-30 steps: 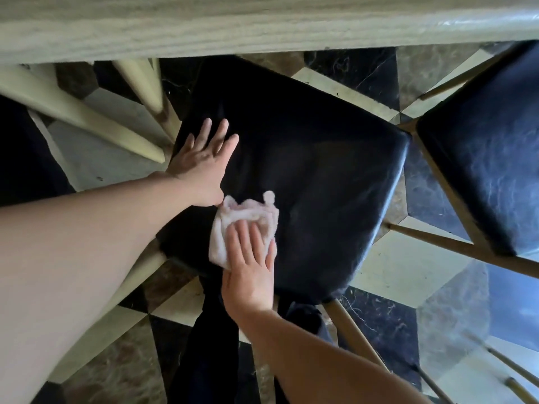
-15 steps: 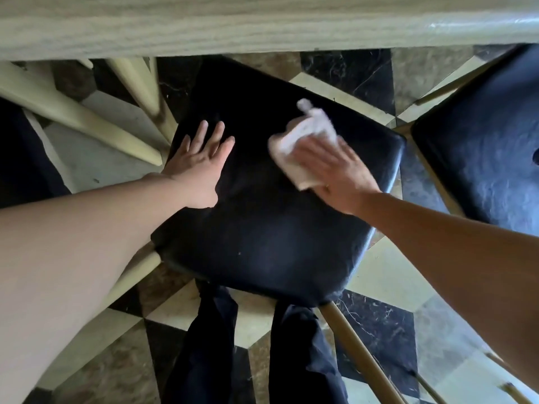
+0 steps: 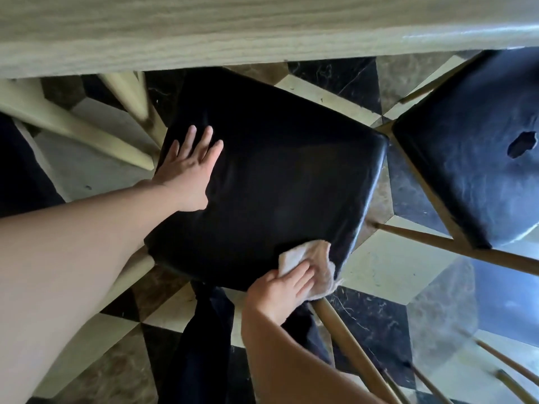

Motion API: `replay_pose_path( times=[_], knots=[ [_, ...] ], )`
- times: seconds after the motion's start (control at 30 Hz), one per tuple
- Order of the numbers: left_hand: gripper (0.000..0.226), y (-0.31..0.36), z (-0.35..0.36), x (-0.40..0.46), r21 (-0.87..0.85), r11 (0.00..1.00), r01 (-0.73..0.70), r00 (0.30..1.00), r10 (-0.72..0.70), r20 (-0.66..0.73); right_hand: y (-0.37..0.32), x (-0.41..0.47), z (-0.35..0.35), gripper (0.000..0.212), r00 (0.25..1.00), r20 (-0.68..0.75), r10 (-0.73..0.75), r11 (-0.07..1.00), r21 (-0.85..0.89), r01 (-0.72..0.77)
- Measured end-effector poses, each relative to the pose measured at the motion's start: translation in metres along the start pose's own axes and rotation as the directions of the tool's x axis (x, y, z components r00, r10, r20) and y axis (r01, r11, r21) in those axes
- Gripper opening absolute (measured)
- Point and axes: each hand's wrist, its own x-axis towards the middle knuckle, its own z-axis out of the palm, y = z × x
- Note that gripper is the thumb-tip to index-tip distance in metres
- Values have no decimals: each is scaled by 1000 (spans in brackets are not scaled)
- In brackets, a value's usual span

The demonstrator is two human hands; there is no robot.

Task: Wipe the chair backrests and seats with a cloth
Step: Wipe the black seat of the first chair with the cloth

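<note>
Nearest to me, at six o'clock, a pair of dark trouser legs (image 3: 201,345) drops out of the bottom edge, and both forearms come in cut off by the frame. My right hand (image 3: 281,290) sits at about five o'clock with its fingers laid fairly straight over the white cloth (image 3: 313,266), pressing it onto the near right corner of the black chair seat (image 3: 277,176); the thumb is hidden from me, so I cannot tell whether any part of the cloth is pinched. The cloth's far edge droops over the seat's rim, just above a wooden chair leg (image 3: 350,348) that slants away toward the lower right. At nine o'clock my left hand (image 3: 189,167) lies flat and spread on the left side of the same seat, palm down, holding nothing. Under that arm a pale rail of the chair frame (image 3: 128,275) is mostly covered. The patterned tile floor (image 3: 390,269) shows between the furniture. At three o'clock a second black seat (image 3: 466,158) is cut by the right edge and carries a torn hole (image 3: 522,144) in its cover. Pale table legs (image 3: 73,126) splay at ten o'clock, and across twelve o'clock the wooden tabletop (image 3: 233,24) hides the far end of the seat and any backrest.
</note>
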Motion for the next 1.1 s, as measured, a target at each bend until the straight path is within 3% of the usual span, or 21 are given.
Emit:
replay_pose_path(
  times=[0.1,0.3,0.43,0.6,0.67,0.77,0.83,0.9,0.97,1.03,1.1],
  knots=[
    [127,3,-6,-2,26,999,19,1000,-19,13,-7,-22,7,75,994,49,94,993,73,-97],
    [93,35,-30,-22,-16,998,68,997,-67,35,-26,-17,-24,53,973,117,197,956,199,-217],
    [77,61,-42,-47,-78,996,45,991,-35,129,-51,-31,-63,56,965,260,39,929,346,-131],
    [86,91,-71,-83,-324,939,113,983,-58,175,-84,-26,-122,33,821,566,-79,869,443,-222],
    [84,101,-85,-97,-468,866,176,975,-87,205,-94,-18,-146,33,738,665,-115,845,456,-279],
    [76,116,-112,-117,-760,589,274,962,-159,224,-103,-6,-184,29,604,776,-181,746,509,-430],
    [75,127,-125,-133,-857,422,295,952,-210,224,-105,3,-214,34,532,819,-215,680,517,-520],
    [83,136,-136,-150,-894,315,320,944,-189,271,-108,7,-245,43,464,843,-273,686,509,-520],
    [86,149,-146,-171,-914,212,346,938,-81,337,-112,7,-281,46,407,850,-335,728,508,-460],
    [82,164,-156,-187,-927,170,333,939,30,343,-118,2,-314,46,372,850,-374,768,509,-390],
    [72,185,-171,-201,-950,153,273,958,49,283,-123,-5,-348,41,375,837,-398,795,518,-314]
  ],
)
